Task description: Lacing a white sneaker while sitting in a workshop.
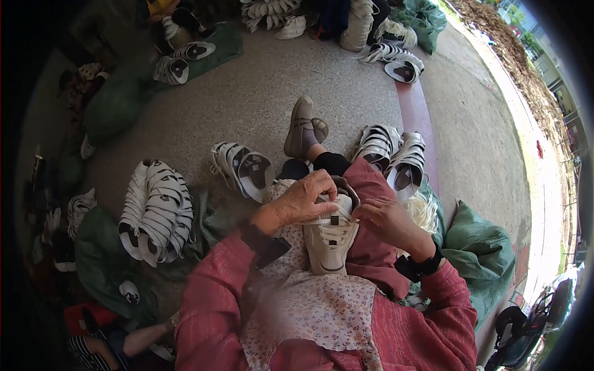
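A white sneaker upper (330, 247) with pale laces rests on my lap, toe toward me. Over its tongue and left lacing edge bends my left hand (303, 199), thumb and fingertips closed on the upper near the top laces. From the other side comes my right hand (391, 221), its fingers bent and drawn together at the right lacing edge. Whatever lies between those right fingertips is too small to make out. Beneath the upper, a floral apron (322, 303) covers my lap. A dark band (422, 266) is around my right wrist.
Nested white uppers stand in stacks at left (158, 213), beyond my left hand (244, 170) and by my right knee (390, 154). Green sacks lie at right (479, 250) and left (108, 266). Other people sit at the far side; another person's arm (148, 337) shows lower left.
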Tool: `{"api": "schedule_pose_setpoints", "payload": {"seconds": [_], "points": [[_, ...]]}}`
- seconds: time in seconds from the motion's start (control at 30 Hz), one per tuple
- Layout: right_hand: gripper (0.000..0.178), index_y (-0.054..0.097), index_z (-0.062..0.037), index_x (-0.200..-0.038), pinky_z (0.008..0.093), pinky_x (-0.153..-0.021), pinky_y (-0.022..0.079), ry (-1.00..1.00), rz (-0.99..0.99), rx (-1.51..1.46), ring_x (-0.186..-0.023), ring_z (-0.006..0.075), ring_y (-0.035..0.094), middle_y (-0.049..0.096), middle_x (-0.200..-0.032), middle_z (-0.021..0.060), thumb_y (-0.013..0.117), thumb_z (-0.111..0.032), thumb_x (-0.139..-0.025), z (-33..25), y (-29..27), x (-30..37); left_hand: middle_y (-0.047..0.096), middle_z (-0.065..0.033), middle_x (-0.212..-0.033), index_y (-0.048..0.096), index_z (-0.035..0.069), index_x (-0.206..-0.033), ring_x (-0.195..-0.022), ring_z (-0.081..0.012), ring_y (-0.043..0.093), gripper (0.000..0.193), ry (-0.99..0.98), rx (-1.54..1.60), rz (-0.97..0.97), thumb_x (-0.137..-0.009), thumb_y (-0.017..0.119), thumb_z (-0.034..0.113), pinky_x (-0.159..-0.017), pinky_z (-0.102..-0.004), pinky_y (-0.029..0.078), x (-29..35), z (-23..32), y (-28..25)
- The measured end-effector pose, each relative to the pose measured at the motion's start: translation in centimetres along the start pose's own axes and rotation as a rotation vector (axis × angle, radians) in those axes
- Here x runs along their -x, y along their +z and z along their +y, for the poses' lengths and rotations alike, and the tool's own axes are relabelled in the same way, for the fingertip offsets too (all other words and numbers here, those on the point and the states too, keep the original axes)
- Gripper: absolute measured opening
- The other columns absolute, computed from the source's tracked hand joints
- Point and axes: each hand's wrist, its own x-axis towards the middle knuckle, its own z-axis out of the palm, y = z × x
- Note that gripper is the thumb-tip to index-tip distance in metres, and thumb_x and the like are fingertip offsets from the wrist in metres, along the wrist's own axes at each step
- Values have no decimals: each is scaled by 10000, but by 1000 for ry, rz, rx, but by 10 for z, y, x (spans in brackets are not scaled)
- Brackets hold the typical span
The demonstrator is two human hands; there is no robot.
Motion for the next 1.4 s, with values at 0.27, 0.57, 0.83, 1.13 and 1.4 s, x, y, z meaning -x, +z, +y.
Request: {"api": "schedule_pose_setpoints", "payload": {"seconds": [0.27,0.57,0.83,1.13,1.4], "points": [[205,616,-77,-948,382,-767,464,-304,-29,322,-794,240,622,581,-841,59,652,-132,-754,-2,6,-8,557,-78,-899,618,57,-808,-897,-265,588,413,-96,-199,-70,-766,799,426,-800,-391,465,1,0,-10],[242,470,-113,-734,338,-726,400,-286,312,507,-648,194,522,449,-697,33,703,-153,-684,2,37,7,612,-95,-945,665,65,-790,-887,-273,650,332,-217,-191,-189,-764,798,369,-767,-394,509,0,18,-19],[106,562,-75,-790,378,-781,411,-72,248,157,-739,263,553,533,-764,62,628,-75,-707,13,19,16,634,-111,-860,607,69,-830,-769,-342,667,216,11,-310,-35,-825,704,262,-674,-445,530,6,2,-5],[134,631,-32,-945,397,-814,432,15,283,-107,-879,315,569,594,-912,114,567,-131,-880,23,30,-15,613,-138,-698,514,51,-955,-656,-360,653,173,-120,-487,187,-925,631,174,-570,-433,515,-15,0,15],[147,618,-60,-906,427,-852,395,103,181,180,-938,301,533,566,-912,94,642,-203,-886,10,42,-24,604,-61,-822,583,24,-1088,-603,-162,580,296,-350,-26,441,-995,621,302,-544,-295,477,70,24,-9]]}}
